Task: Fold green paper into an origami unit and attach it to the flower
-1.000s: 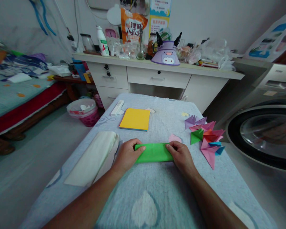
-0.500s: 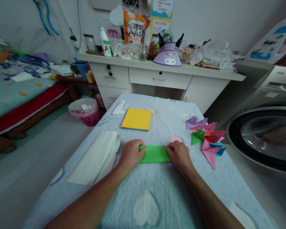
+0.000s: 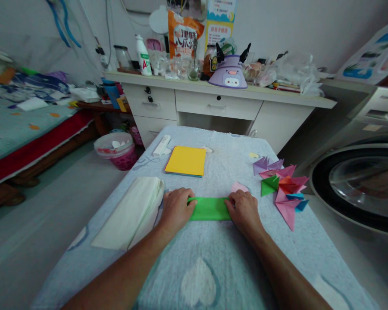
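A green sheet of origami paper (image 3: 211,209), folded into a wide strip, lies in front of me on the cloth-covered table. My left hand (image 3: 178,208) pinches its left end between thumb and fingers. At the other end, my right hand (image 3: 244,208) grips the far right corner in the same way. Beyond my hands rests a stack of square paper (image 3: 185,161), yellow on top. Folded paper figures (image 3: 286,185) in pink, green, purple, orange and blue cluster to the right of my right hand.
A folded off-white bag or cloth (image 3: 129,215) lies left of my left arm. A slim white box (image 3: 162,145) sits near the far left corner. Behind the table stands a white cabinet (image 3: 218,104); a washing machine (image 3: 358,172) is at right, a waste bin (image 3: 116,150) at left.
Both hands keep their hold on the green paper at its two ends. My left hand has edged very slightly left; otherwise the scene shifts only a little with the camera.
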Demonstrator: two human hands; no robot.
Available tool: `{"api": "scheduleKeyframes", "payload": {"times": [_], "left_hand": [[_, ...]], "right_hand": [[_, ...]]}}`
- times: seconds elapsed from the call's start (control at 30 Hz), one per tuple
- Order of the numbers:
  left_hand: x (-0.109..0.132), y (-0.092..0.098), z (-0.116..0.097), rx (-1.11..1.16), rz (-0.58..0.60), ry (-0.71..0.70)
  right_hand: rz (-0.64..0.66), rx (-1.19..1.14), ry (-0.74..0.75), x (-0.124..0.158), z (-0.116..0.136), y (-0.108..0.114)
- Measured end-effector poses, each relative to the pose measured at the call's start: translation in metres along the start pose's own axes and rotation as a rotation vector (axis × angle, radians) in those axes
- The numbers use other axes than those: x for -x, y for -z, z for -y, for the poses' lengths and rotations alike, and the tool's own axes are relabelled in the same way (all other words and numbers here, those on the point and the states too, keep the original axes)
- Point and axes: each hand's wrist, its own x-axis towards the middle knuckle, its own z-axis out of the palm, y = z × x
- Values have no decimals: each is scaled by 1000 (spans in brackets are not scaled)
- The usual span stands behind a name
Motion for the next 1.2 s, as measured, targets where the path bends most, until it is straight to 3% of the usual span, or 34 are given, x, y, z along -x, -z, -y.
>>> {"api": "scheduleKeyframes", "payload": {"times": [0.13, 0.47, 0.77, 1.2], "left_hand": [[-1, 1, 3, 103, -1, 34], [-1, 1, 9, 632, -35, 136], [3, 10, 4, 686, -98, 124], [1, 11, 3, 684, -118, 120]], "right_hand": [[-9, -6, 9, 0, -1, 0], [-87, -167, 73, -1, -13, -8], [-213, -335, 131, 0, -18, -9], [-219, -348, 154, 0, -19, -11]]}}
